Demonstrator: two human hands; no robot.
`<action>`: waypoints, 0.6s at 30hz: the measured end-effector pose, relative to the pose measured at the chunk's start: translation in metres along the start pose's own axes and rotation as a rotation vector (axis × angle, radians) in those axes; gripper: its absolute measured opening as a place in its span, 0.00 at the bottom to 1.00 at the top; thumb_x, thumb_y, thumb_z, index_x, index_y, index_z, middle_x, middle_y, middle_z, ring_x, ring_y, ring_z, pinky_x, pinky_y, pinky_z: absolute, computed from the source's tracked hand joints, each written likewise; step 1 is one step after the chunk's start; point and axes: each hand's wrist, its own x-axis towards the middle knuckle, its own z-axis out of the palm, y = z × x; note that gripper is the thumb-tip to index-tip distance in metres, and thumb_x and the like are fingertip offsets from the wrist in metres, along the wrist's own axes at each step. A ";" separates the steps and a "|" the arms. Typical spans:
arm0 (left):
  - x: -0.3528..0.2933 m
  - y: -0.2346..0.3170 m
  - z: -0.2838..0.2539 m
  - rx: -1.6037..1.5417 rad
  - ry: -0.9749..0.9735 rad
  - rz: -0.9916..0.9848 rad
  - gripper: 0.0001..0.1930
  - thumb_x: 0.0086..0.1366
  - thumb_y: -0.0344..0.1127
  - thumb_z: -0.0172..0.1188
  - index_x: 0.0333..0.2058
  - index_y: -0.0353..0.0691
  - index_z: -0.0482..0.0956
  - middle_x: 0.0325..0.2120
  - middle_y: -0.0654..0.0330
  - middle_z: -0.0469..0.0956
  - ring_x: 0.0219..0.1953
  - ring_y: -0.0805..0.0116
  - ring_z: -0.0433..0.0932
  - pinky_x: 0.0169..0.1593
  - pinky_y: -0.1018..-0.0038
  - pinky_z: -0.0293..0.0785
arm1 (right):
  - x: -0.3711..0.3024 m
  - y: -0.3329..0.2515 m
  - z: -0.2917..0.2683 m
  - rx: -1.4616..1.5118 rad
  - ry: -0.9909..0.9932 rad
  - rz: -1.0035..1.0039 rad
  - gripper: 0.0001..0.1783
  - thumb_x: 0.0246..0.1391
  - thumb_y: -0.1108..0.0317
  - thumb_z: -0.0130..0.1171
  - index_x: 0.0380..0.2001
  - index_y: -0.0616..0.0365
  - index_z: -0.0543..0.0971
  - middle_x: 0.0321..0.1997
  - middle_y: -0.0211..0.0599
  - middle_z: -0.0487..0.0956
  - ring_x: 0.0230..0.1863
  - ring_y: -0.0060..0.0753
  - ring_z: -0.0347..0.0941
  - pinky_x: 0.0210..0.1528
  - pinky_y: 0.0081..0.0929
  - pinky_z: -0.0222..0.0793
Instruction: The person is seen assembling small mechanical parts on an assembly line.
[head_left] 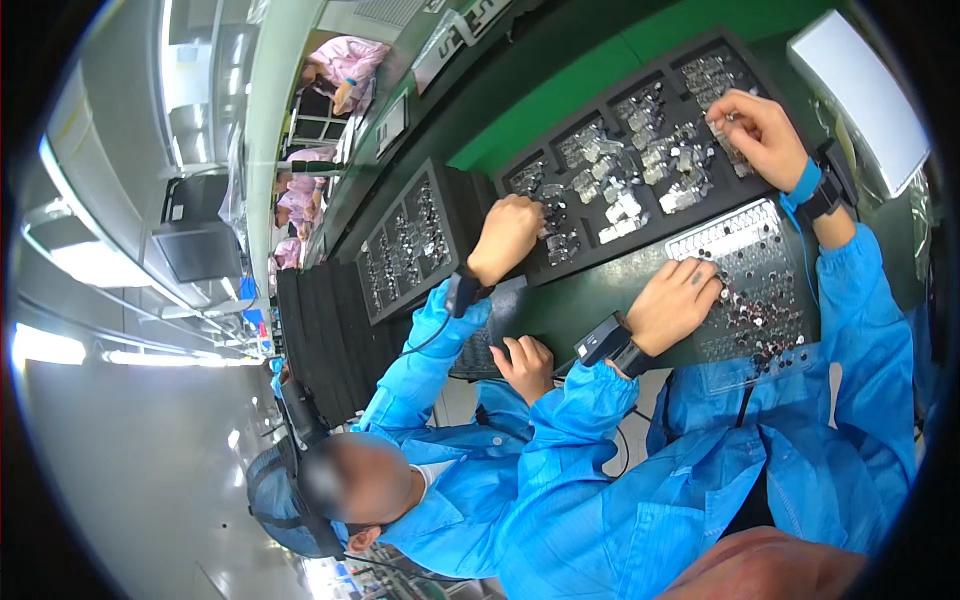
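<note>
Trays (580,262) (405,300), black, filled: two | clear tray (700,238): one | left hand (672,305), right hand (765,142): curled, pinch unclear

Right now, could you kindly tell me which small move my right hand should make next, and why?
I would perhaps firm up the right hand's pinch before lifting: its bent fingers are at the small parts in the black tray, and whether they grip one is hard to see. The left hand is over the clear tray.

Hands (675,305) at black tray (590,257) and clear tray (700,240), blue-sleeved co-worker (460,515) alongside
</note>
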 end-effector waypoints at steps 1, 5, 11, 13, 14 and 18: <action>-0.002 -0.001 -0.003 -0.051 0.040 -0.006 0.07 0.62 0.35 0.63 0.38 0.45 0.77 0.44 0.61 0.75 0.48 0.58 0.74 0.52 0.65 0.71 | 0.000 -0.003 0.004 0.016 0.002 0.048 0.08 0.62 0.75 0.55 0.42 0.64 0.79 0.37 0.29 0.78 0.26 0.09 0.66 0.26 0.14 0.62; 0.016 -0.002 -0.007 -0.434 0.200 -0.039 0.07 0.64 0.34 0.63 0.38 0.42 0.76 0.42 0.59 0.75 0.48 0.56 0.74 0.50 0.63 0.72 | -0.003 -0.002 -0.011 -0.040 0.012 0.103 0.07 0.62 0.76 0.54 0.41 0.65 0.78 0.37 0.25 0.76 0.27 0.08 0.64 0.29 0.14 0.60; 0.018 -0.025 -0.021 -0.591 0.173 -0.062 0.04 0.63 0.31 0.62 0.33 0.37 0.80 0.31 0.54 0.80 0.38 0.51 0.80 0.46 0.61 0.76 | -0.005 0.009 -0.013 0.018 -0.034 0.139 0.09 0.62 0.79 0.50 0.42 0.64 0.77 0.39 0.23 0.74 0.29 0.06 0.63 0.31 0.10 0.58; 0.015 -0.032 -0.021 -0.779 0.107 -0.079 0.05 0.63 0.31 0.63 0.33 0.35 0.82 0.29 0.52 0.81 0.36 0.50 0.81 0.43 0.61 0.77 | -0.003 0.004 -0.010 0.024 -0.036 0.132 0.09 0.62 0.80 0.49 0.42 0.65 0.77 0.39 0.23 0.74 0.30 0.06 0.63 0.32 0.09 0.58; 0.013 -0.034 -0.022 -0.783 0.113 -0.088 0.06 0.63 0.32 0.64 0.33 0.35 0.83 0.29 0.51 0.82 0.35 0.49 0.82 0.41 0.61 0.77 | -0.002 0.003 -0.009 0.031 -0.031 0.131 0.10 0.61 0.80 0.48 0.43 0.65 0.77 0.40 0.23 0.73 0.31 0.06 0.63 0.32 0.09 0.58; 0.013 -0.036 -0.028 -0.788 0.115 -0.099 0.05 0.63 0.31 0.64 0.33 0.35 0.83 0.29 0.51 0.82 0.36 0.51 0.82 0.41 0.62 0.77 | -0.002 0.004 -0.010 0.016 -0.029 0.150 0.10 0.61 0.80 0.48 0.42 0.65 0.77 0.39 0.23 0.73 0.31 0.06 0.63 0.32 0.09 0.58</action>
